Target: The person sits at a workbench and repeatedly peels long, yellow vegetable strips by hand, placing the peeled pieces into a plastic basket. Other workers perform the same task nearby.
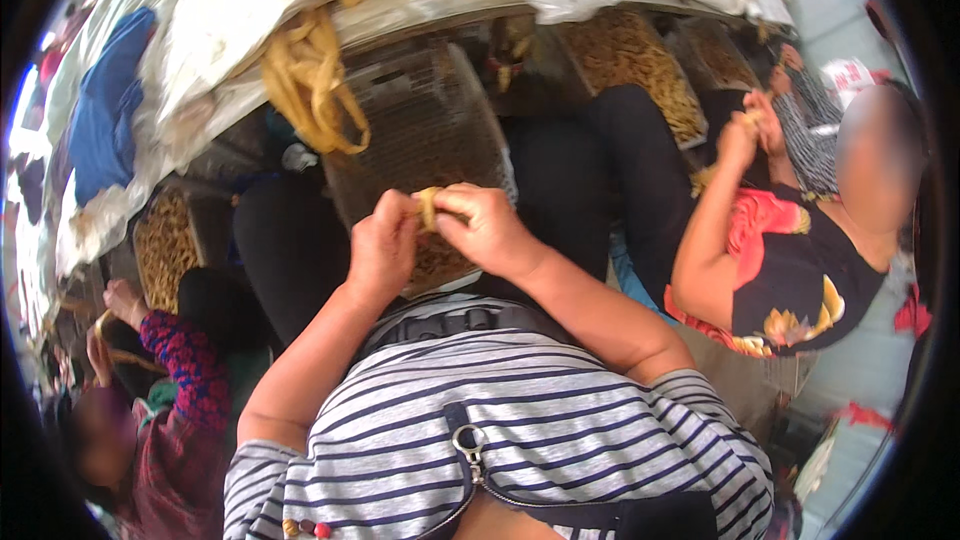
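Both of my hands meet over a plastic crate between my knees. A short piece of pale yellow strip, looped or knotted, is pinched between them. My left hand grips its left side with thumb and fingers. From the other side, my right hand holds it between thumb and forefinger. Small brownish pieces lie in the crate below, partly hidden by my hands. Long yellow strips hang in a bundle over the table edge, beyond my left hand and touching neither hand.
White plastic sheeting covers the table ahead, with a blue cloth at its left. One person works at the right, another at the lower left. Crates of small knotted yellow pieces stand right and left.
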`<state>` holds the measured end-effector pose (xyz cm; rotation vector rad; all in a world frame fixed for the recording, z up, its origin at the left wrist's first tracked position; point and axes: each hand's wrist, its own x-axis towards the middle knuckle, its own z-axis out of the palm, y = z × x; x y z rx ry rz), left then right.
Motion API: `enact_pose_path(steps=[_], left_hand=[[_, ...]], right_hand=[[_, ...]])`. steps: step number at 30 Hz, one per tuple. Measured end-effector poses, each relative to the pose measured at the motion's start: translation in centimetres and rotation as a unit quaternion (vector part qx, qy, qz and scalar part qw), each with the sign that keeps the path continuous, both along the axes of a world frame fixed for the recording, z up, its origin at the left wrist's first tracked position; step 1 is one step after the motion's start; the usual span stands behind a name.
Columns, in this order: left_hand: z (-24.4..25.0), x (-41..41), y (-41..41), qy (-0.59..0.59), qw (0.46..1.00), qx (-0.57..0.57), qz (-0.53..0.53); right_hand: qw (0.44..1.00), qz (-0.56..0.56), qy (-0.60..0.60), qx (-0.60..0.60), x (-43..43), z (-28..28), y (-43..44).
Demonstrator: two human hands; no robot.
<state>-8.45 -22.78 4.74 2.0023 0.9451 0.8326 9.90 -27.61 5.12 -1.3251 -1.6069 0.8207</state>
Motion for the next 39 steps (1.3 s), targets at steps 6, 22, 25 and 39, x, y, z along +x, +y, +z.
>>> enact_pose_path(steps=[6, 22, 25, 39], left_hand=[[2.1, 2.7, 1.8, 0.037, 0.964, -0.256, -0.063], [-2.6, 3.6, 11.1, -0.081, 0.946, -0.293, 0.114], [-4.6, 0.8, 8.4, -0.030, 0.976, -0.184, 0.116], [-2.7, -0.2, 4.0, -0.146, 0.746, -0.623, -0.183]], right_hand=[[0.996, 0.021, 0.019, -0.085, 2.7, -0.2, 1.6], [0.945, -0.320, -0.032, 0.061, 5.4, -3.8, 11.8], [0.953, -0.266, -0.134, 0.049, 3.3, -3.2, 5.7], [0.973, 0.054, -0.183, 0.134, -2.9, 1.8, -0.6]])
